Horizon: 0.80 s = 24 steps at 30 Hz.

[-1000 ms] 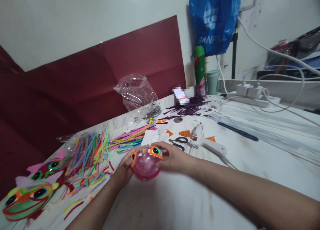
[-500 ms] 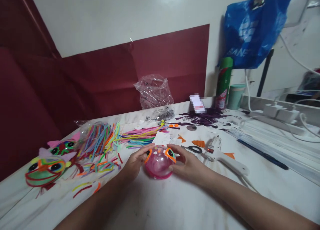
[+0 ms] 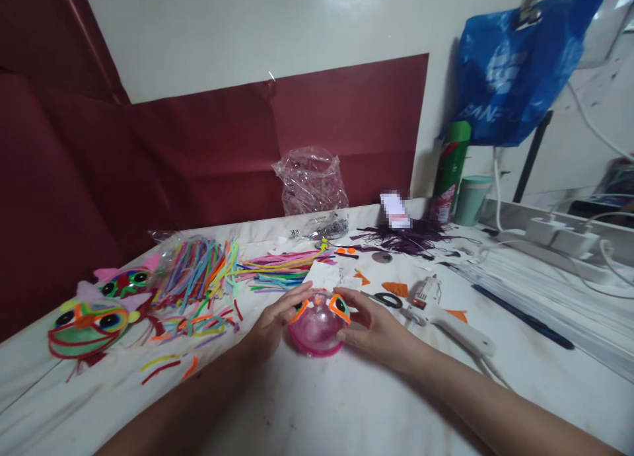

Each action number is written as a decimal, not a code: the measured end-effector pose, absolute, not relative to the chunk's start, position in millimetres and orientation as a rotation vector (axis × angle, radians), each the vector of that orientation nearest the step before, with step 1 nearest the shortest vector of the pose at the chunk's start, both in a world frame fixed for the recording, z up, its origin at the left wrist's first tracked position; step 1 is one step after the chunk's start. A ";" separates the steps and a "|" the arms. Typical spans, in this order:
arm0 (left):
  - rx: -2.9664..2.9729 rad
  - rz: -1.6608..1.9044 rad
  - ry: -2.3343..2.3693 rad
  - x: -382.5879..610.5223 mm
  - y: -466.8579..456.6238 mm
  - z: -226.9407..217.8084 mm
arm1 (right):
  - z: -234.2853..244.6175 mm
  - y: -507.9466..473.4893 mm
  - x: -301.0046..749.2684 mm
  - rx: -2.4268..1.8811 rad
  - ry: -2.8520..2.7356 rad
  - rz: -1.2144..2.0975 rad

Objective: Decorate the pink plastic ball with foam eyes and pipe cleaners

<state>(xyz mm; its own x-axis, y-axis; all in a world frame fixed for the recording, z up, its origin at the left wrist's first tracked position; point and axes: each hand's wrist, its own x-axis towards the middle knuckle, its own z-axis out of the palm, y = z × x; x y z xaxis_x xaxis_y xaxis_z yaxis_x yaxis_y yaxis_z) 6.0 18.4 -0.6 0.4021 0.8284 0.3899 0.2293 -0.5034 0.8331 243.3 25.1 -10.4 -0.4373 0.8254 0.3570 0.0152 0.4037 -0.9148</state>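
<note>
Both the person's left hand point(image 3: 271, 320) and right hand point(image 3: 379, 329) pinch a glossy, see-through, rounded shell point(image 3: 318, 334); fuzzy pipe cleaners point(image 3: 193, 271) lie beyond.

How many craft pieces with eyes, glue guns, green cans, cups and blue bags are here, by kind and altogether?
Craft pieces with eyes: 3 (pink piece, green piece, pink-eared piece)
Glue gun: 1
Green can: 1
Cup: 1
Blue bag: 1
Total: 7
</note>
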 end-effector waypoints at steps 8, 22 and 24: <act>1.946 1.114 0.925 9.8 20.4 -7.2 | -11.0 27.4 244.1 -0.720 -1.766 1.147; 1.909 1.129 0.842 8.9 23.2 -11.4 | -11.8 28.7 246.7 -0.705 -1.759 1.189; 1.912 1.133 0.841 8.3 23.4 -12.4 | -11.8 28.9 247.0 -0.700 -1.760 1.190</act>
<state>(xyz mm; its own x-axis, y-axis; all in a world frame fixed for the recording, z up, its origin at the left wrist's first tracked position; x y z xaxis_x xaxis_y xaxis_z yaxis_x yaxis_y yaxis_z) 8.3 23.4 -12.4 0.3931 0.8203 0.4154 0.1600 -0.5059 0.8476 247.0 28.9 -11.8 -0.4595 0.8167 0.3492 -0.0193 0.3839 -0.9232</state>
